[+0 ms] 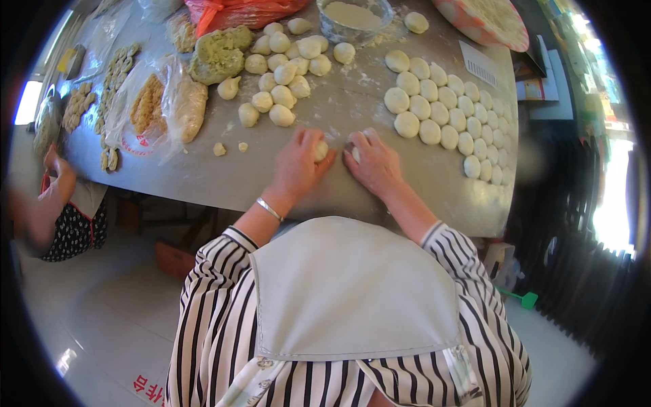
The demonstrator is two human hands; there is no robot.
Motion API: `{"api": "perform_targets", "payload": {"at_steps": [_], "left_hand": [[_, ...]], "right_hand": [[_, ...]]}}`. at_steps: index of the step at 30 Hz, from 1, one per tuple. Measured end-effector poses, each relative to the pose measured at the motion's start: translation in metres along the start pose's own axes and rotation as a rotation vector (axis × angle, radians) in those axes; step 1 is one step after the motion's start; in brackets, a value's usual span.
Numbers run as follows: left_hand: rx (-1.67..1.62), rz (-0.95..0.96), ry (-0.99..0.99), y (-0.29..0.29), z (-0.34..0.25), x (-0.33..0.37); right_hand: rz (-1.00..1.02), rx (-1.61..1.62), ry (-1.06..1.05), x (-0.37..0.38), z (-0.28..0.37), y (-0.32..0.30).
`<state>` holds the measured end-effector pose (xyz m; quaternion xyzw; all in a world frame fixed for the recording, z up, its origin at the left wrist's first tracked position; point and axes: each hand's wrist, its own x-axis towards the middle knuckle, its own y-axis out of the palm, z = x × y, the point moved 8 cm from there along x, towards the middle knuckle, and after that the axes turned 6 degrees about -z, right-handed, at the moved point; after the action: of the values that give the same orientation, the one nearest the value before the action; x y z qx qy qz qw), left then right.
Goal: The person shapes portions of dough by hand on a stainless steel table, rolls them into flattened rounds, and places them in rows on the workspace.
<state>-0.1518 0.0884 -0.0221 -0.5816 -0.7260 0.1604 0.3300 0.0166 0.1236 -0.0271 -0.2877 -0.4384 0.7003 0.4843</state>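
My left hand (303, 165) is curled over a dough ball (321, 150) on the metal table (224, 180), near its front edge. Just to the right, my right hand (372, 161) cups a second dough ball (356, 154), which shows only in part between the fingers. Beyond my hands lies a loose group of round dough balls (282, 95). To the right, flattened round dough pieces (429, 108) sit in tight rows. A large lump of greenish dough (220, 55) rests at the back left, and two small dough scraps (219, 149) lie left of my left hand.
A bowl of flour (352, 15) and a red plastic bag (237, 12) are at the back. A red-and-white basin (485, 20) stands back right. Clear bags hold crumbly filling (148, 105) and pale dough (188, 108). At far left, another person's hand (61, 173) is beside the table.
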Motion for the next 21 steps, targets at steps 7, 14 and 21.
{"api": "perform_targets", "payload": {"at_steps": [7,14,21], "left_hand": [[-0.013,-0.016,-0.074,-0.043,0.001,0.013],[0.209,-0.163,-0.008,-0.080,0.038,-0.013],[0.166,-0.192,-0.017,-0.079,0.051,-0.020]], "right_hand": [[-0.051,0.018,0.042,0.013,0.003,-0.024],[-0.099,-0.045,-0.046,0.059,0.020,-0.014],[-0.154,-0.210,-0.256,0.082,0.047,-0.032]]}}
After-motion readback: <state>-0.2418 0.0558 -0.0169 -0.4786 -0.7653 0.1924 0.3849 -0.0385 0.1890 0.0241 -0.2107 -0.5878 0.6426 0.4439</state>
